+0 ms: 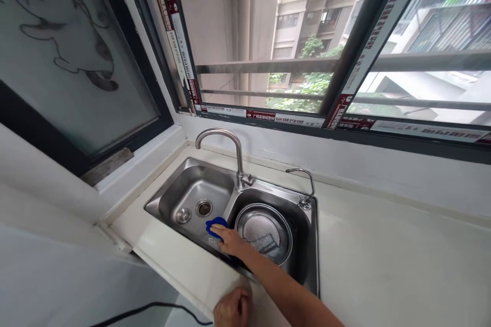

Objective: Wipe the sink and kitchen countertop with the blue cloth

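My right hand (229, 241) reaches into a double steel sink (180, 191) and presses a blue cloth (215, 226) against the divider between the two basins. My left hand (232, 307) rests with curled fingers on the front edge of the pale countertop (184, 265), holding nothing. A round steel mesh strainer basket (264, 230) sits in the right basin, just right of my right hand. The left basin shows a drain (203, 207) and a drain plug (183, 215).
A curved tap (230, 150) rises behind the sink, with a smaller thin tap (305, 184) to its right. A wide window with rails runs behind. A frosted pane with a cartoon drawing (69, 46) stands at left. A black cable (146, 311) lies bottom left.
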`<state>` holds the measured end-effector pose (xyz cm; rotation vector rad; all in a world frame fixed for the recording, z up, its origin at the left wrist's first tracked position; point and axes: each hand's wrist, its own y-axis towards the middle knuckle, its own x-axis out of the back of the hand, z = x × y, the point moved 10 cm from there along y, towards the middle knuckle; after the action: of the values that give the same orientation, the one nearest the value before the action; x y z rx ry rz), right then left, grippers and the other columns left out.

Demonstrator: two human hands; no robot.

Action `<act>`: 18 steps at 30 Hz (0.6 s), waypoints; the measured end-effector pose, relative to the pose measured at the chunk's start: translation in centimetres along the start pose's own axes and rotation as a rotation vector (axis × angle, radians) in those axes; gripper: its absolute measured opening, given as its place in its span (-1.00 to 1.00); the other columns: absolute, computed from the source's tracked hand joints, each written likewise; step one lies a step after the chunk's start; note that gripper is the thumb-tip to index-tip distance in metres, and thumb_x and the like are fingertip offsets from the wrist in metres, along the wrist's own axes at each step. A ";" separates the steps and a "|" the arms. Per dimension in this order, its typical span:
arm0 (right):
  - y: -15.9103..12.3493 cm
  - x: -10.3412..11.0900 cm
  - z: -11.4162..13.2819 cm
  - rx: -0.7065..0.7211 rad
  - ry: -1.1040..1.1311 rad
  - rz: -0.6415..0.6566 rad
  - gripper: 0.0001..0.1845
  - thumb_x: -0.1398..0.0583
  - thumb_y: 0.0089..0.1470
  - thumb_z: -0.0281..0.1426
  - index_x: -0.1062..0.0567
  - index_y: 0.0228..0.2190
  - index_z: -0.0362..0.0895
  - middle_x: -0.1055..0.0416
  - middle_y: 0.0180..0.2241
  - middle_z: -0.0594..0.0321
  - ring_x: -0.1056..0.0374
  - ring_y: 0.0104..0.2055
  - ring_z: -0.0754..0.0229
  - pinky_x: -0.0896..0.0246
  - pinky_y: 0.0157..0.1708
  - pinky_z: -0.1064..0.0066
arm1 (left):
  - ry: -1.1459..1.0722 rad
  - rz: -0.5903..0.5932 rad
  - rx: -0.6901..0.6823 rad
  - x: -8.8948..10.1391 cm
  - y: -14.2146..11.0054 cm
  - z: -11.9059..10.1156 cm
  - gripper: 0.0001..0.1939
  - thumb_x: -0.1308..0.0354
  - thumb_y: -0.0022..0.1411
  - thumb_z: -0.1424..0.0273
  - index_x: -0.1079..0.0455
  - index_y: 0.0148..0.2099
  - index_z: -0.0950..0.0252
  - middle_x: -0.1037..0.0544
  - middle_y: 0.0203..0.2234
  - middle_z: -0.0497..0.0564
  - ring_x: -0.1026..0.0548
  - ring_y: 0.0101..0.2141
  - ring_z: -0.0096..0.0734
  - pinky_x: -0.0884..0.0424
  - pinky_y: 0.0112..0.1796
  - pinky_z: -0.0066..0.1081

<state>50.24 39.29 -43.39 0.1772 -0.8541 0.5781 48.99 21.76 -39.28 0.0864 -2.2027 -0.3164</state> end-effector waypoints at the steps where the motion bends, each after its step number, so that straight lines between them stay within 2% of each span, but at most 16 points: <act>1: -0.5 0.0 0.4 0.016 0.015 0.011 -0.26 -0.11 -0.02 -0.48 -0.28 0.23 0.08 -0.17 0.32 0.39 -0.28 0.23 0.18 -0.23 0.21 0.32 | -0.008 0.000 0.006 0.2 0.1 -0.1 -0.68 0.10 0.25 0.50 -0.48 -0.34 0.15 -0.59 -0.53 -0.09 -0.53 -0.49 -0.51 -0.39 -0.40 -0.57; 5: -3.1 0.1 1.8 0.054 0.062 0.065 -0.30 -0.12 -0.05 -0.49 -0.39 0.15 0.13 -0.27 0.26 0.41 -0.30 0.21 0.17 -0.21 0.23 0.29 | -0.025 0.021 0.016 0.8 0.4 -0.5 -0.67 0.09 0.24 0.52 -0.48 -0.33 0.14 -0.59 -0.51 -0.13 -0.54 -0.46 -0.54 -0.37 -0.38 -0.58; 9: -5.5 0.8 1.8 -0.014 0.108 0.097 -0.35 -0.14 -0.05 -0.45 -0.42 0.13 0.06 -0.32 0.23 0.32 -0.26 0.24 0.13 -0.14 0.26 0.27 | -0.028 0.086 0.027 0.9 0.5 -0.6 -0.68 0.09 0.28 0.47 -0.50 -0.31 0.13 -0.61 -0.46 -0.16 -0.54 -0.43 -0.55 -0.35 -0.35 -0.58; 11: -6.8 1.3 0.7 -0.087 0.143 0.116 -0.37 -0.16 -0.06 -0.41 -0.45 0.10 0.07 -0.39 0.17 0.34 -0.30 0.22 0.11 -0.18 0.22 0.29 | -0.016 0.125 0.055 0.6 0.6 -0.3 -0.69 0.07 0.30 0.43 -0.52 -0.27 0.12 -0.63 -0.43 -0.17 -0.54 -0.43 -0.55 -0.33 -0.34 -0.58; 14: -9.3 2.3 -2.1 -0.233 0.215 0.133 -0.46 -0.20 -0.12 -0.37 -0.56 -0.03 0.07 -0.54 0.00 0.37 -0.42 0.06 0.10 -0.30 0.08 0.35 | 0.044 0.160 0.097 0.1 0.8 0.2 -0.71 0.04 0.31 0.39 -0.53 -0.24 0.10 -0.62 -0.44 -0.17 -0.53 -0.42 -0.53 -0.27 -0.36 -0.57; 18: -13.7 4.0 -5.8 -0.423 0.317 0.074 -0.70 -0.24 -0.29 -0.42 -0.65 -0.39 -0.06 -0.61 -0.29 0.29 -0.47 -0.12 0.03 -0.35 -0.09 0.31 | 0.112 0.160 0.107 -0.1 1.0 0.3 -0.72 0.02 0.33 0.38 -0.53 -0.23 0.09 -0.61 -0.48 -0.16 -0.52 -0.41 -0.50 -0.22 -0.36 -0.54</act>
<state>63.65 31.67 -43.06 -0.3247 -0.6570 0.4663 48.89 22.79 -39.26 -0.0129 -2.0996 -0.1018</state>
